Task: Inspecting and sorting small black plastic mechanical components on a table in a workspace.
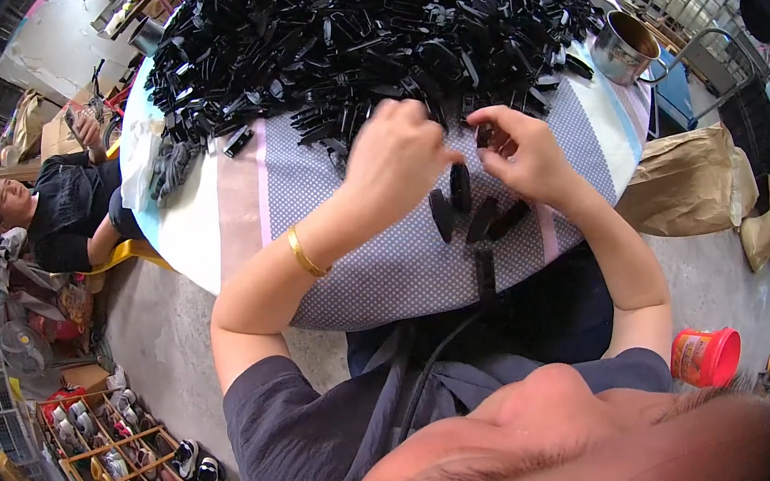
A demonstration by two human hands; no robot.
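A large heap of small glossy black plastic pieces (369, 31) covers the far half of the round table. My right hand (528, 154) is at the heap's near edge, thumb and fingers closed round a small dark plastic piece (486, 137). Just left of it is my left hand (394, 158), blurred by motion, its fingertips turned toward the right hand; whether it holds anything is unclear. Below both hands, several loose black pieces (480, 219) lie on the patterned tablecloth (352, 283). One more black piece (485, 271) lies near the table's front edge.
A metal can (623, 48) stands at the table's right rim; a dark grey cloth (172, 168) lies at the left. Another person (65, 217) reclines at far left. Around the floor are a shoe rack (119, 465), a red bucket (707, 357) and a brown paper bag (690, 179).
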